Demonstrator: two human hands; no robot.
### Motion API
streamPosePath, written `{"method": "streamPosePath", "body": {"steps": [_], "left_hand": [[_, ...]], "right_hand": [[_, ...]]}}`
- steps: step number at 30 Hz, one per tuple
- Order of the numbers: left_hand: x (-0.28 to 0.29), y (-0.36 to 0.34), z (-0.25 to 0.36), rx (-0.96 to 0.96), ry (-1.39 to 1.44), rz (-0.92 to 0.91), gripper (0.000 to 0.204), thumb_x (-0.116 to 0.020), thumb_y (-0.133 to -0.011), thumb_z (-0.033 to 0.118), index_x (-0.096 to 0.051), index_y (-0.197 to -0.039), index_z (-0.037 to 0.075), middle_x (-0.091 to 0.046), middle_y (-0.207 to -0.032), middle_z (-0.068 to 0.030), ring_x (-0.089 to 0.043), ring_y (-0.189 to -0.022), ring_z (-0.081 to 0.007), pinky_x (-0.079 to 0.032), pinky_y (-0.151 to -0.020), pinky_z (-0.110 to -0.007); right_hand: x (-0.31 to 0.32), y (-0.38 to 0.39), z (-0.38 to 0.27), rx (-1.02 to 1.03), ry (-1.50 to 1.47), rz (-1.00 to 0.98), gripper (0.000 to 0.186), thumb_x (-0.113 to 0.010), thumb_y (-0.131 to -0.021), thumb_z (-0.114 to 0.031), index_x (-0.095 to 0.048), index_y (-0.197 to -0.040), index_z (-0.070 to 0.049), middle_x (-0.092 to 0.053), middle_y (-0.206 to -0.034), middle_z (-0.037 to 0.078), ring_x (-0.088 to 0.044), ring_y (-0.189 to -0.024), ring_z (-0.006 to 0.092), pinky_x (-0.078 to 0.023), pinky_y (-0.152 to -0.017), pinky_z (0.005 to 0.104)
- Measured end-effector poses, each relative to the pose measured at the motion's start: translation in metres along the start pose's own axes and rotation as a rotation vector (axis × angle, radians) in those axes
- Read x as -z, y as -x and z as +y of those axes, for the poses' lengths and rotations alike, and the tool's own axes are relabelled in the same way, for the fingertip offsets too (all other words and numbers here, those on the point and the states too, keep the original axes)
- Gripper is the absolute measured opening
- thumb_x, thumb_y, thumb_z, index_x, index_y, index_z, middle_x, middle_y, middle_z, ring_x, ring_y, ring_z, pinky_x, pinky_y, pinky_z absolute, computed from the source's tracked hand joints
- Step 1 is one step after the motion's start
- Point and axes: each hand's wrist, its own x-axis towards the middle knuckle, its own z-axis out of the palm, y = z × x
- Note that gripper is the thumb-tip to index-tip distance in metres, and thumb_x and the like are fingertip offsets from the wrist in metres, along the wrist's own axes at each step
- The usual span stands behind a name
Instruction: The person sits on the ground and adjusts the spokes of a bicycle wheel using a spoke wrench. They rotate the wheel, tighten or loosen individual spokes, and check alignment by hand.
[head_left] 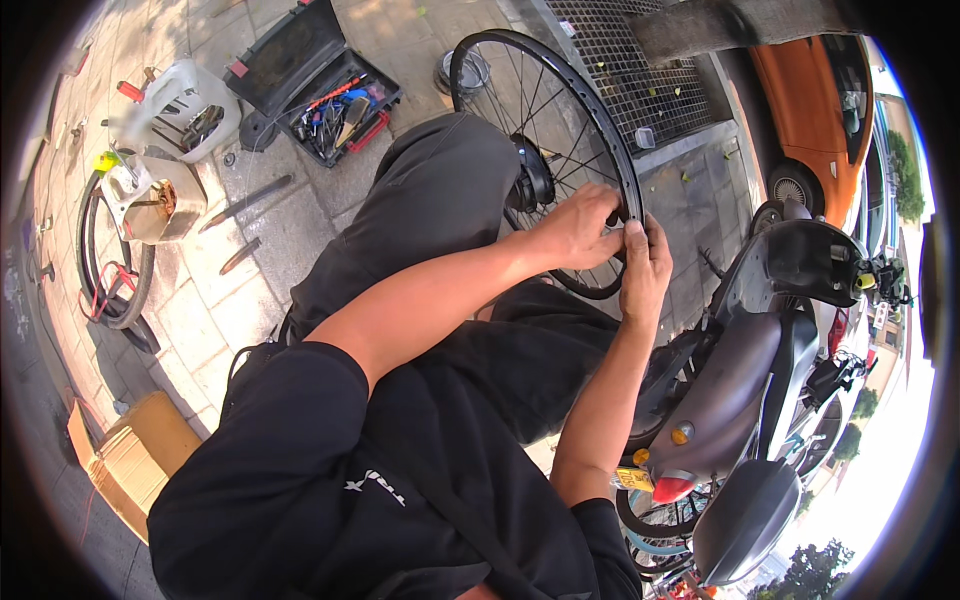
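1. While the bent knee (455,150) stood beside the upright wheel (537,175), steadying it there seemed wise.
2. Half-curled, the left hand (575,228) met the rim (608,130); whether it pinched anything, I couldn't tell.
3. Nearly closed, the right hand (646,268) gripped the rim, thumb uppermost; even pressure seemed best.

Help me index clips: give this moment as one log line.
left hand: at wheel rim | right hand: on wheel rim | toolbox: open, tools inside | scooter: at right
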Motion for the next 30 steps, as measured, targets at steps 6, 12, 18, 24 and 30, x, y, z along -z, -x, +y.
{"method": "streamPosePath", "body": {"steps": [6, 12, 18, 24, 30], "left_hand": [[0.025, -0.006, 0.007, 0.055, -0.057, 0.007, 0.034, -0.075, -0.092, 0.025, -0.064, -0.104, -0.005, -0.066, -0.102, -0.0229, -0.060, -0.104, -0.0427, -0.049, -0.091, -0.047], [0.058, -0.008, 0.020, 0.441, 0.359, -0.272, 0.037, -0.068, -0.105, 0.028, -0.055, -0.122, -0.003, -0.066, -0.108, -0.0066, -0.064, -0.100, -0.0128, -0.056, -0.094, -0.033], [0.071, 0.005, 0.001, 0.275, 0.505, -0.069, 0.070, -0.081, -0.095, 0.017, -0.035, -0.142, -0.008, -0.061, -0.125, -0.0170, -0.063, -0.113, -0.0185, -0.053, -0.098, -0.030], [0.074, 0.015, -0.001, 0.284, 0.405, 0.023, 0.070, -0.084, -0.093, 0.023, -0.038, -0.137, -0.006, -0.060, -0.127, -0.0158, -0.062, -0.112, -0.0166, -0.052, -0.099, -0.030], [0.084, 0.027, 0.004, 0.327, 0.104, -0.018, 0.059, -0.072, -0.102, 0.030, -0.042, -0.139, -0.005, -0.063, -0.123, -0.0129, -0.062, -0.109, -0.0154, -0.052, -0.094, -0.031]], "right_hand": [[-0.023, -0.002, -0.003, -0.044, -0.210, 0.052, 0.042, -0.063, -0.108, -0.034, -0.068, -0.123, 0.005, -0.071, -0.103, 0.007, -0.066, -0.092, 0.0139, -0.057, -0.078, 0.0302], [-0.045, 0.015, -0.008, -0.095, -0.483, 0.079, 0.038, -0.055, -0.105, -0.008, -0.058, -0.139, 0.009, -0.069, -0.121, 0.015, -0.069, -0.101, 0.0182, -0.060, -0.085, 0.0334], [-0.064, 0.023, -0.012, -0.071, -0.273, 0.131, 0.031, -0.058, -0.101, -0.008, -0.066, -0.127, 0.007, -0.075, -0.108, 0.016, -0.073, -0.099, 0.0230, -0.057, -0.087, 0.0344], [-0.072, 0.034, -0.023, -0.005, -0.175, 0.233, 0.028, -0.060, -0.100, -0.009, -0.068, -0.122, 0.005, -0.075, -0.111, 0.022, -0.074, -0.103, 0.0306, -0.055, -0.093, 0.0385], [-0.099, 0.052, -0.018, 0.020, -0.171, 0.272, 0.026, -0.058, -0.100, -0.007, -0.067, -0.122, 0.003, -0.071, -0.118, 0.023, -0.067, -0.114, 0.0392, -0.052, -0.100, 0.0456]]}}
